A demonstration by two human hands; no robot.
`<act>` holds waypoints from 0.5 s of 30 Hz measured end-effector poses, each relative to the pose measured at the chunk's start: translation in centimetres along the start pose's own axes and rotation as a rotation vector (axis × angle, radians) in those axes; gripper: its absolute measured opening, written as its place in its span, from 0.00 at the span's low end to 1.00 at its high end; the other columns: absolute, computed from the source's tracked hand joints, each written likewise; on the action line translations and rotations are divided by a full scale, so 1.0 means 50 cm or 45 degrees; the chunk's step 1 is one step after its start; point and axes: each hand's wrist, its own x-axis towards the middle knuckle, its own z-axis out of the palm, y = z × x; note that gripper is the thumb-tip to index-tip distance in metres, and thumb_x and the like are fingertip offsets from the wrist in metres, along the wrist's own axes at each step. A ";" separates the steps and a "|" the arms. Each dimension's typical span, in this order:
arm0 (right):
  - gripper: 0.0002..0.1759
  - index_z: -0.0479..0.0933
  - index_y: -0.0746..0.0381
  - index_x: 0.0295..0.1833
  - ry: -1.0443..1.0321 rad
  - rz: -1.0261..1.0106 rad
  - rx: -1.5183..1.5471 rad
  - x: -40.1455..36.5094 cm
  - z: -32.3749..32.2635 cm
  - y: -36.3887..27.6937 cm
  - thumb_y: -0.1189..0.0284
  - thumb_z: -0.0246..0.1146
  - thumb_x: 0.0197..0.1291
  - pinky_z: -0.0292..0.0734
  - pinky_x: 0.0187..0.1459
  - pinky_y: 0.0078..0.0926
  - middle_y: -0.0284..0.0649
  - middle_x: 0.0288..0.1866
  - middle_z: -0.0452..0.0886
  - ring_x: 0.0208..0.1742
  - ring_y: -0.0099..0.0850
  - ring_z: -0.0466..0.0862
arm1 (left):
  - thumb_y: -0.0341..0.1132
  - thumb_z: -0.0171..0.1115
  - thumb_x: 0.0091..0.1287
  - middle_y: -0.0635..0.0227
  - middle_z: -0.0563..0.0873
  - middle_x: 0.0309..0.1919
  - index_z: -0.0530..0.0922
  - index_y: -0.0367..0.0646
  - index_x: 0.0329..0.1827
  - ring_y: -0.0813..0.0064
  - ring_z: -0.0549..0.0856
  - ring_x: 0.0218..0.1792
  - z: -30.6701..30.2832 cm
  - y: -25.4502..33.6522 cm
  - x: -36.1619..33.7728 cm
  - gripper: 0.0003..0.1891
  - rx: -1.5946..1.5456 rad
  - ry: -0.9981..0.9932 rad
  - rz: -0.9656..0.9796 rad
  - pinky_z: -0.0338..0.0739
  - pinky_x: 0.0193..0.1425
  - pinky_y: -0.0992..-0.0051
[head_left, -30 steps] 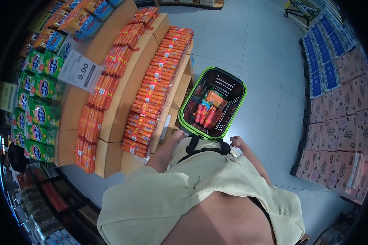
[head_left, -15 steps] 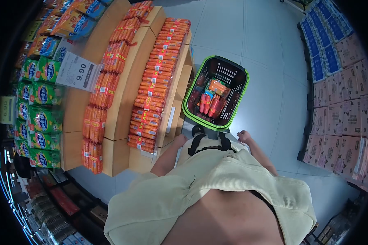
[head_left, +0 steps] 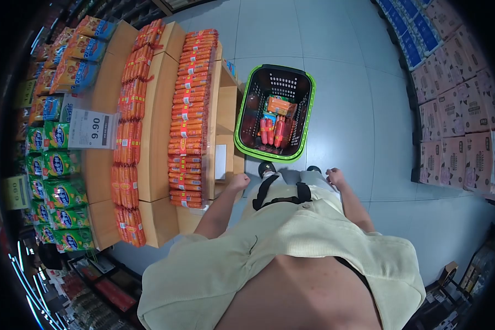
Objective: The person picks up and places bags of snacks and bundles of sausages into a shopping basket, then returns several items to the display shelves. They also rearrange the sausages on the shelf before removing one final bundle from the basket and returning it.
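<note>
A black shopping basket with a green rim point(head_left: 312, 104) stands on the floor just ahead of my feet. Inside lie red sausages point(head_left: 279, 131) and an orange snack pack point(head_left: 281, 105), with a blue packet partly hidden. My left hand point(head_left: 239, 182), closed in a fist, is beside the wooden display shelf point(head_left: 159, 132) and apart from it. My right hand point(head_left: 335, 177) hangs by my right leg with its fingers curled in. Neither hand touches the basket, and I see nothing in either one.
Packs of orange sausages point(head_left: 191, 104) fill the shelf tiers on the left. Farther left are green snack bags point(head_left: 63, 192) and a 9.90 price sign point(head_left: 92, 130). Stacked pink cartons point(head_left: 459, 113) line the right side. Tiled floor point(head_left: 344, 82) runs between.
The view has turned, so the basket and left shelves sit farther left. My left hand has come up a little, clearer of the shirt. The basket's contents look the same.
</note>
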 end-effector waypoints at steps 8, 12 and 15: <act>0.17 0.78 0.66 0.41 -0.091 -0.204 -0.289 0.040 -0.126 0.121 0.62 0.56 0.57 0.77 0.29 0.28 0.42 0.26 0.82 0.26 0.29 0.81 | 0.41 0.56 0.58 0.60 0.84 0.24 0.82 0.42 0.33 0.65 0.84 0.27 0.109 0.155 0.007 0.12 -0.518 0.174 -0.261 0.78 0.37 0.68; 0.18 0.78 0.67 0.41 -0.061 0.039 0.093 -0.018 -0.211 0.182 0.63 0.56 0.56 0.77 0.27 0.28 0.43 0.25 0.82 0.25 0.31 0.82 | 0.42 0.57 0.57 0.56 0.85 0.27 0.82 0.40 0.32 0.70 0.85 0.26 0.142 0.240 -0.017 0.14 -0.257 0.282 -0.019 0.79 0.36 0.71; 0.18 0.79 0.67 0.39 -0.151 0.068 -0.300 -0.022 -0.262 0.249 0.62 0.56 0.55 0.79 0.28 0.31 0.46 0.26 0.82 0.25 0.34 0.83 | 0.43 0.56 0.57 0.55 0.85 0.27 0.82 0.40 0.30 0.71 0.85 0.24 0.137 0.279 -0.027 0.14 -0.220 0.436 -0.119 0.79 0.36 0.74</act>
